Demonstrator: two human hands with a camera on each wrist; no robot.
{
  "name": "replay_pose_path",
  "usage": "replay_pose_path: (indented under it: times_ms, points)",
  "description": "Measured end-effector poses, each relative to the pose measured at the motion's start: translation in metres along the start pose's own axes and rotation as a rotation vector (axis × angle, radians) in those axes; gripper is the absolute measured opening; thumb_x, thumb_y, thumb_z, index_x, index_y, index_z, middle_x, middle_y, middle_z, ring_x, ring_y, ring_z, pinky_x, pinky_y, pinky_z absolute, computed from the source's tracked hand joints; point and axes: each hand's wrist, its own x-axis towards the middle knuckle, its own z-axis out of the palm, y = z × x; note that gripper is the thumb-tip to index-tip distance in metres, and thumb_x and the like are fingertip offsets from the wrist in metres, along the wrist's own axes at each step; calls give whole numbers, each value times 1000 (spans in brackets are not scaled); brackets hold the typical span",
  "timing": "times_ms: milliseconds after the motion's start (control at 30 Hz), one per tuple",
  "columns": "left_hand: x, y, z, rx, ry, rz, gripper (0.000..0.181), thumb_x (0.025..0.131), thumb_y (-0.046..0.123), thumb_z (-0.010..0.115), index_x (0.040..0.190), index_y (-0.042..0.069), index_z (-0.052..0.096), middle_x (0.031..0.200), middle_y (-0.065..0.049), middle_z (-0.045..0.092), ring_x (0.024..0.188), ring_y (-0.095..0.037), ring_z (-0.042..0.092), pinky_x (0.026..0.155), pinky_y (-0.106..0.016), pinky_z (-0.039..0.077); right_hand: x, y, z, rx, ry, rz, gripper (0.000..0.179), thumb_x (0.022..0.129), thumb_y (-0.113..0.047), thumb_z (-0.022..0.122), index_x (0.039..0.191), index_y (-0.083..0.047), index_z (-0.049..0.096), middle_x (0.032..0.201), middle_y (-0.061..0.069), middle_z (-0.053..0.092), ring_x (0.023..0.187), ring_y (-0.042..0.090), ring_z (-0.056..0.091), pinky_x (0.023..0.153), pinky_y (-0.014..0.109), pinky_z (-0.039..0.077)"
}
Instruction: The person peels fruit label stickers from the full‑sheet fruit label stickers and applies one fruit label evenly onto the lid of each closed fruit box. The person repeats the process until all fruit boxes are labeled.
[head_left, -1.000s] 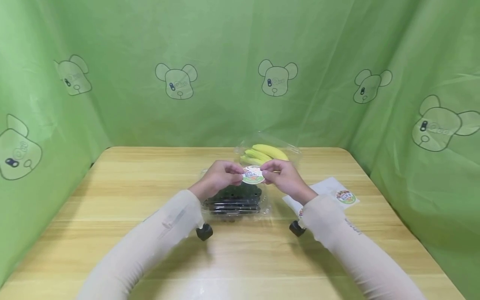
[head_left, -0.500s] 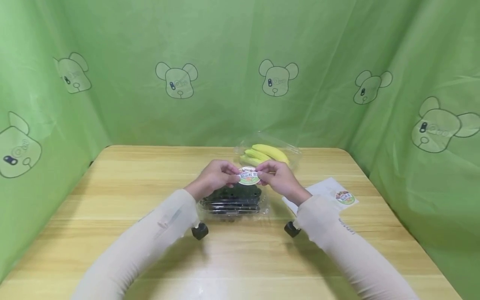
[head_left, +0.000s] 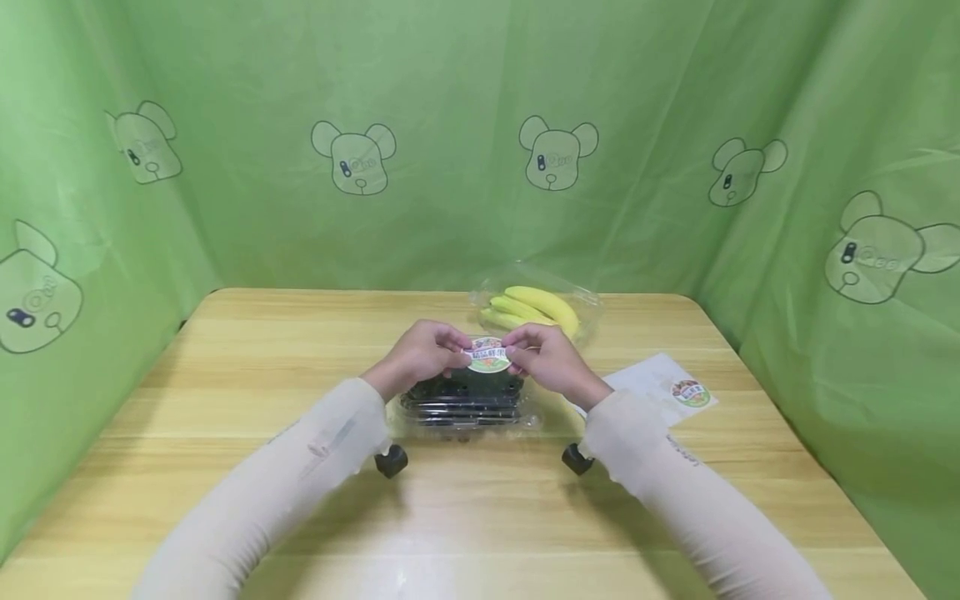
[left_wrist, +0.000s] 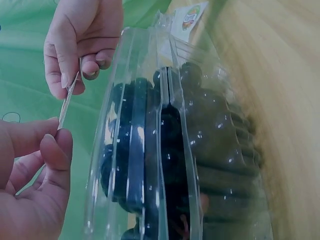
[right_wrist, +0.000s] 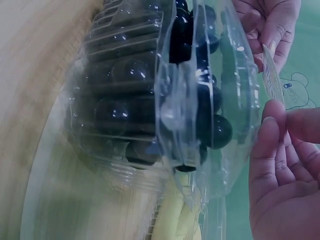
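White-rimmed, the sticker (head_left: 487,355), pinched at opposite edges by the left hand (head_left: 424,353) and right hand (head_left: 553,360) above the clear box (head_left: 471,423), seemed best lowered level, lightly taut.

left grip (head_left: 422,353) + right grip (head_left: 552,358) | pinch sticker (head_left: 488,355) | clear box (head_left: 461,410) below

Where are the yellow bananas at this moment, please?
In the head view, the bananas lie slightly right of centre near the far edge of the table, in clear plastic packaging, beyond the right hand.
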Motion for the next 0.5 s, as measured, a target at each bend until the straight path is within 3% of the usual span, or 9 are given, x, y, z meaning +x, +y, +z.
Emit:
replay_pose_path:
  times_ms: [333,500]
  points:
    - [1,-5,-4,69,-17,8,24,81,2,75,104,3,69,94,-8,67,77,-21,64,67,-28,57,0,0,6,-52,-15,-11,16,91,2,59,106,8,63,87,13,65,66,17,62,61,28,55]
    - [0,-6,-6,106,-14,4,23,81,3,75,104,3,69,93,-7,67,72,-21,62,64,-28,56,2,-2,7,-101,-13,-44,16,90,2,60,104,7,64,86,12,66,65,17,61,57,27,54]
